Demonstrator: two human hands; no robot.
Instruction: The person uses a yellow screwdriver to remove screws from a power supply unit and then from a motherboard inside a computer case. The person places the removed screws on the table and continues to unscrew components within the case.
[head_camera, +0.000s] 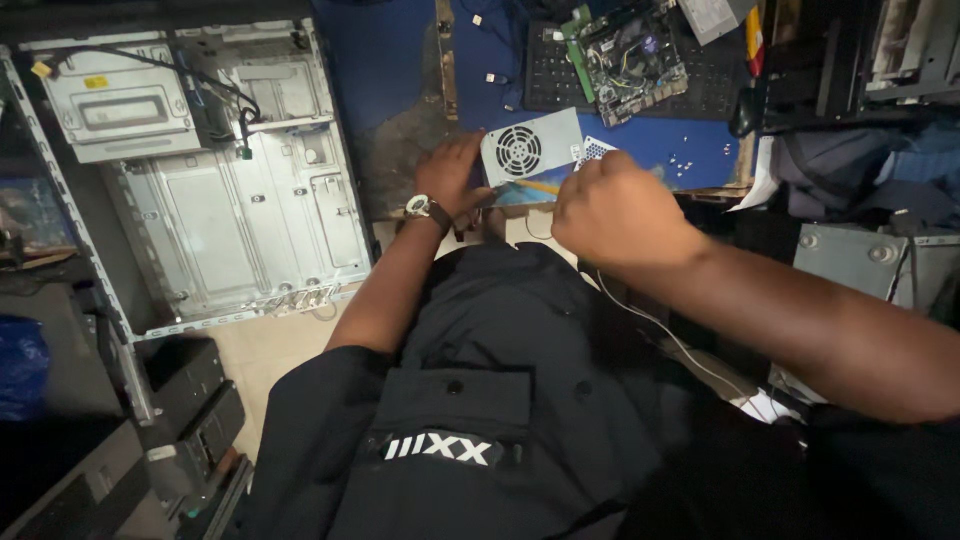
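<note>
At the centre top of the frame, your left hand, a watch on its wrist, lies flat on the near end of a grey power supply box, fingers spread wide over its edge. The box sits on a blue bench, its round fan grille facing up. Your right hand, just right of centre, is curled into a closed fist, fingers wrapped around the handle of a screwdriver; only its yellow shaft shows, pointing left towards the lower edge of the box, and the exact spot its tip meets is hidden.

An open computer case fills the upper left of the frame, lying on its side with bare metal panels showing. A silver drive sits in its top corner, bearing a small yellow rectangular label at its upper edge and a yellow tag on the black cable beside it.

At the top, right of centre, a green circuit board rests on a black keyboard. Small loose screws dot the blue surface just right of the box. A thin white cable trails across your dark jacket, which carries a black rectangular patch with white lettering at lower centre.
</note>
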